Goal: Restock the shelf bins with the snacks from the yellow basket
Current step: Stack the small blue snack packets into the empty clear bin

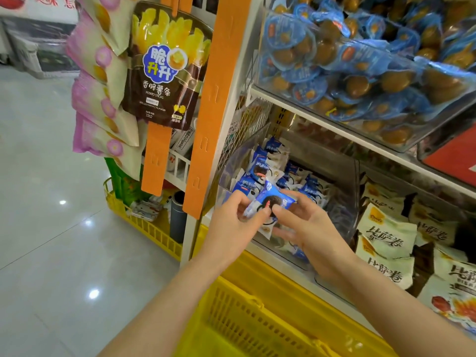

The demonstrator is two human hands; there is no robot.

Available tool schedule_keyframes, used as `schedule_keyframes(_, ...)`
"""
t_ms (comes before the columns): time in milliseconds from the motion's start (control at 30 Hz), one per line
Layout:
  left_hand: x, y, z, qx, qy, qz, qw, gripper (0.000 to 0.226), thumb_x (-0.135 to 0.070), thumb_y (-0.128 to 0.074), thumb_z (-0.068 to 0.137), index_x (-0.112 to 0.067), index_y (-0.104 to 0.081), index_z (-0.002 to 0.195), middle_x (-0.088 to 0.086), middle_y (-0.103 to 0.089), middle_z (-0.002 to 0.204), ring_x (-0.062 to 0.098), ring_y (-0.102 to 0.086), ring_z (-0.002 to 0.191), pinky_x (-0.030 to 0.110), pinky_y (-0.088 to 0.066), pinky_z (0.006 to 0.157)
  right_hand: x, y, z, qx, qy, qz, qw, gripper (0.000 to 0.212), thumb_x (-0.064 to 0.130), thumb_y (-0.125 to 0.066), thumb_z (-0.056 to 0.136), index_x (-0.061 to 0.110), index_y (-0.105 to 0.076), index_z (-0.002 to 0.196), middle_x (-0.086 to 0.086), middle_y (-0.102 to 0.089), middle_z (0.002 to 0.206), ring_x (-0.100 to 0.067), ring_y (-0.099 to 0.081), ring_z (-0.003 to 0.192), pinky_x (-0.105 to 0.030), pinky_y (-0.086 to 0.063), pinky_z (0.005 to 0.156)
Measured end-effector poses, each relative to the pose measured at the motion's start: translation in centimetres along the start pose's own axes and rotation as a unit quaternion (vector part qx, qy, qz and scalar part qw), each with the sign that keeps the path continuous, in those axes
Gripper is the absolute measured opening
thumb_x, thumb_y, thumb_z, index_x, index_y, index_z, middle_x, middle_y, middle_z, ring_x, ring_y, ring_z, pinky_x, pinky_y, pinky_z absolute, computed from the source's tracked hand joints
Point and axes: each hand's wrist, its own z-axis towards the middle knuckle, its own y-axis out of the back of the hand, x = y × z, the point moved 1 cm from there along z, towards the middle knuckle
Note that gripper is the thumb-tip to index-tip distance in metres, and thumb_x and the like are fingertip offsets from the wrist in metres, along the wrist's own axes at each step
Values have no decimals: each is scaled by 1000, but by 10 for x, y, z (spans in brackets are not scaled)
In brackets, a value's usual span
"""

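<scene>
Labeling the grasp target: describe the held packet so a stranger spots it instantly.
Above the yellow basket sits a clear bin of blue-and-white cookie packets. The packet is at the bin's front, pinched between the left hand and right hand; its lookalikes lie loose inside.

Both forearms extended forward; left hand (231, 219) and right hand (307, 228) pinch one blue snack packet (274, 198) between curled fingers.

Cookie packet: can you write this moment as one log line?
left hand: pinches cookie packet | right hand: pinches it too | place: at clear bin | yellow basket: below
</scene>
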Motion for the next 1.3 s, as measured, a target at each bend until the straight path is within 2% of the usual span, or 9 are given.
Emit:
schedule_keyframes(133,4,1,16,-1,-106,164,981,19,-36,-51,91,-21,-54,103,-6,-55,99,7,-48,93,23,-41,79,11,8,24,-72,7,-39,997,36,17,-69,82,20,-52,114,2,-67,109,-12,-68,90,-26,-56,75)
schedule_keyframes(233,12,8,32,2,-163,273,948,28,-30,-50,94,-20,-50,120,-6,-53,115,6,-40,105,18,-27,89,26,20,61,-168,67,-135,974,35,18,-67,84,16,-52,116,-2,-65,112,-10,-64,93,-24,-51,77)
schedule_keyframes(333,22,12,38,20,-208,350,913,25,-33,-45,96,-19,-58,112,-6,-59,109,12,-44,104,20,-21,93,28,21,96,-152,103,-286,941,38,16,-63,87,11,-55,124,-6,-60,121,-16,-57,109,-27,-45,94)
schedule_keyframes(567,33,15,45,37,-236,337,911,30,-40,-42,95,-18,-63,95,-7,-63,93,11,-50,92,21,-22,95,6,-1,140,-39,83,-408,908,45,15,-66,85,6,-50,126,-12,-57,121,-18,-53,108,-24,-41,89)
schedule_keyframes(700,35,13,45,29,-240,323,915,37,-42,-36,93,-17,-63,92,-6,-63,91,11,-50,92,24,-25,96,-10,-6,141,-144,92,-440,881,63,21,-73,80,2,-41,131,-17,-42,134,-26,-41,124,-32,-36,102)
schedule_keyframes(800,37,12,45,24,-239,326,915,34,-41,-38,93,-17,-62,92,-5,-62,90,11,-49,92,26,-26,95,-16,-5,142,-157,0,-418,895,83,31,-75,77,-2,-28,137,-20,-34,141,-32,-35,129,-37,-35,102)
schedule_keyframes(967,37,11,45,26,-232,332,914,34,-40,-37,93,-17,-62,93,-5,-62,92,13,-49,94,29,-28,97,-18,-13,147,-139,29,-338,931,71,27,-74,78,5,-36,134,-15,-53,128,-20,-53,104,-28,-42,79)
schedule_keyframes(1067,37,11,45,23,-237,340,910,33,-40,-37,93,-17,-62,93,-5,-62,92,12,-50,94,28,-27,97,-20,-14,151,-108,34,-360,926,74,30,-72,80,7,-32,138,-15,-49,135,-27,-49,120,-31,-41,90)
schedule_keyframes(1300,37,12,46,22,-241,372,896,27,-35,-42,96,-17,-62,97,-5,-63,96,14,-49,96,25,-23,97,-12,-10,133,-74,54,-407,909,69,34,-61,89,14,-24,144,-15,-37,146,-29,-39,132,-37,-37,100)
